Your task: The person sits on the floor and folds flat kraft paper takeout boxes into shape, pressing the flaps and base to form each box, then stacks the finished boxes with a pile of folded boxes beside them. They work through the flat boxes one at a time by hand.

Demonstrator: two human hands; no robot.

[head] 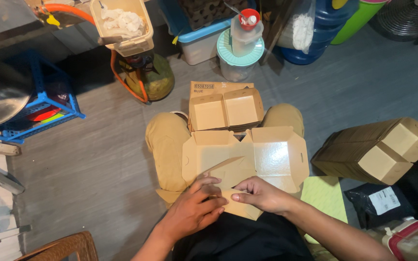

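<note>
- Closest in: the left hand (pixel 192 210) and right hand (pixel 262 194) are both pinched down on the near edge of a flat kraft paper box blank (pixel 245 162) lying across the lap. Fingers of both are curled and pressing a flap, so neither hand is open.
- The blank is mostly unfolded, I'd say. One half shows the shiny coated inside, the other half has a flap partly lifted. Side tabs stick out flat, no walls standing yet, so it looks early in the fold.
- Its long axis runs left to right across the knees, with the inner side facing up and the worked edge pointing back at the person.
- Just past it, between the knees, sits a stack of folded boxes (pixel 225 112), two open trays side by side on top, so some are already done.
- Off to the right on the floor, a bundle of nested boxes (pixel 376 151) lies on its side.
- Farther back: a plastic tub with a teal lid (pixel 239 55) and a green gas cylinder (pixel 153 77).
</note>
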